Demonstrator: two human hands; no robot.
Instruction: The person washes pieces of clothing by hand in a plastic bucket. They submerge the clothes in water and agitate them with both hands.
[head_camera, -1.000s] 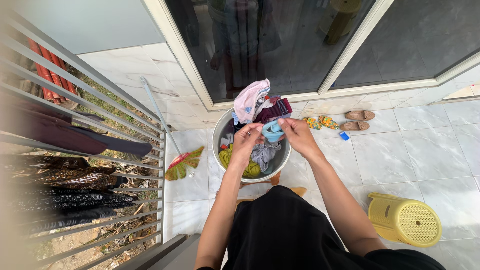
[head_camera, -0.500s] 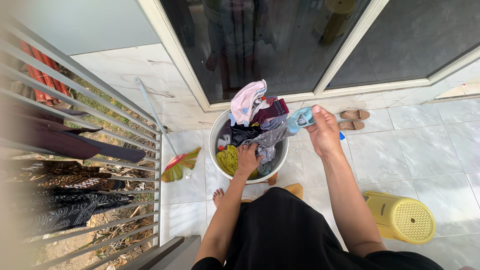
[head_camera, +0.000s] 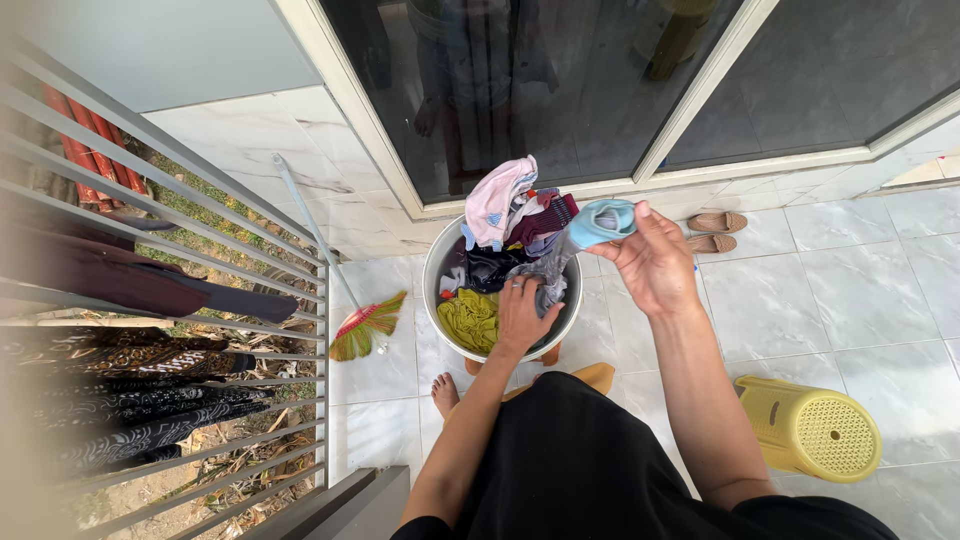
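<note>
A round metal basin (head_camera: 437, 262) full of wet clothes stands on the tiled floor in front of me. My right hand (head_camera: 653, 262) is raised to the basin's right and grips the light blue end of a grey and blue garment (head_camera: 598, 221). The rest of that garment hangs down into the basin. My left hand (head_camera: 525, 315) is lower, inside the basin, with its fingers closed on the grey cloth (head_camera: 546, 280). A pink and white garment (head_camera: 496, 201), a maroon one (head_camera: 545, 219) and an olive green one (head_camera: 469, 318) also lie in the basin.
A grey metal railing (head_camera: 190, 240) draped with dark clothes runs along the left. A broom (head_camera: 352, 310) leans beside the basin. A yellow plastic stool (head_camera: 811, 426) lies tipped at right. Brown sandals (head_camera: 717, 231) sit by the glass sliding door (head_camera: 560, 80).
My right hand has lifted the blue end of the garment up and to the right, out of the basin. My left hand dropped into the basin onto the grey cloth.
</note>
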